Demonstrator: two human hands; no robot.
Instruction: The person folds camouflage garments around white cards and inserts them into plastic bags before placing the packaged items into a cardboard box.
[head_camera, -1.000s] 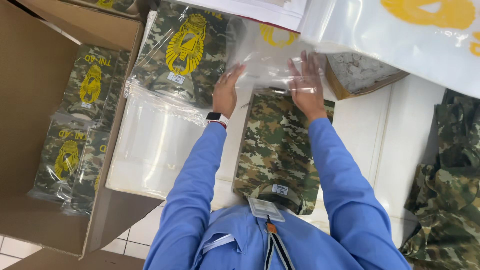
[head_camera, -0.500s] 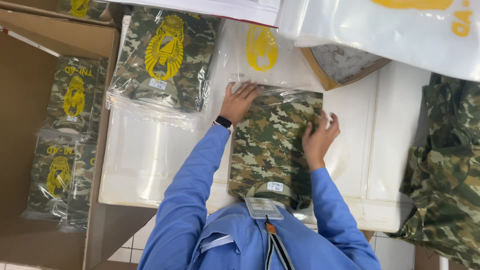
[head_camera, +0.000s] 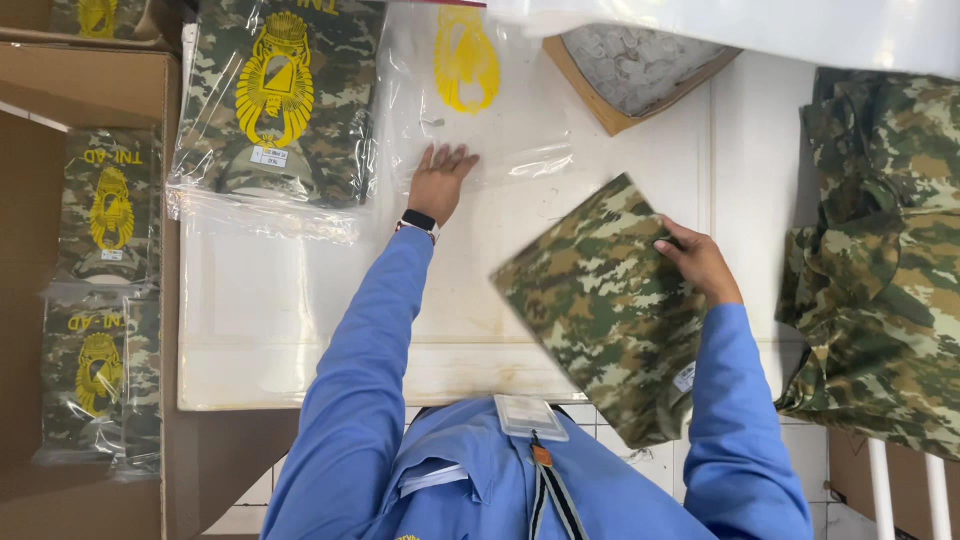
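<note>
At bench centre, left hand (head_camera: 438, 183) lies flat w/ fingers spread wide, palm down on an empty clear plastic bag (head_camera: 470, 110) that carries a yellow emblem; nothing gripped, fingertips press the film just below the print. Black wrist band sits behind the hand, blue sleeve after that.

Right hand (head_camera: 698, 262) — fingers curled narrow round the edge of a folded camouflage garment (head_camera: 605, 305), thumb side hidden behind the cloth. Garment is held tilted, one corner up, lifted clear of the white table (head_camera: 300, 330) and hanging partly past its near edge, well apart from the empty bag. Small white tag shows at its lower edge.

Outward from hands: bagged camouflage garment (head_camera: 275, 100) w/ yellow emblem lies just beside the empty bag, to its left, on a stack of clear bags. Cardboard box (head_camera: 90, 300) at far left holds more bagged garments. Open brown box (head_camera: 640, 75) w/ pale contents sits beyond the right hand. Loose pile of camouflage clothing (head_camera: 880, 260) at right — unbagged, crumpled. Badge on lanyard hangs at the chest.
</note>
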